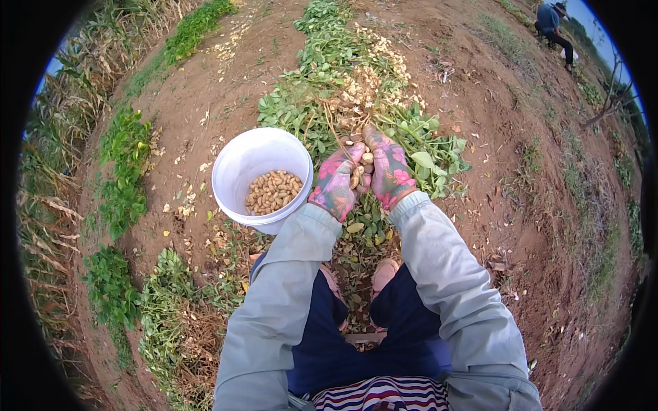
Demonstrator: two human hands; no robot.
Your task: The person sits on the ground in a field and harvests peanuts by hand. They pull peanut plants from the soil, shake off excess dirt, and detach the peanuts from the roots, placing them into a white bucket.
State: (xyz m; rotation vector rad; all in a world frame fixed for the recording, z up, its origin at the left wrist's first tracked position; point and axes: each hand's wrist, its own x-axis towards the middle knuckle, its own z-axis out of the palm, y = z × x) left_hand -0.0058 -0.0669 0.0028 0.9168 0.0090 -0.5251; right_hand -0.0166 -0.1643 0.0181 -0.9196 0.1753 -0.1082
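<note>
Both my hands wear pink flowered gloves and meet in front of me around a small bunch of peanut pods (366, 162). My left hand (336, 180) is closed on pods, and thin roots run over its fingers. On the other side my right hand (386, 165) has its fingers at the roots and pods of a pulled peanut plant (424, 138). A white plastic bucket (231, 174) stands just left of my left hand, with loose peanuts (275, 191) covering part of its bottom. Some of the pods are hidden by my fingers.
A row of uprooted peanut plants (329, 56) stretches ahead, many with pods exposed. Stripped plants (169, 318) lie at lower left. Green bushes (123, 169) and dry corn stalks (46, 231) line the left side. Another person (551, 25) sits far off at upper right.
</note>
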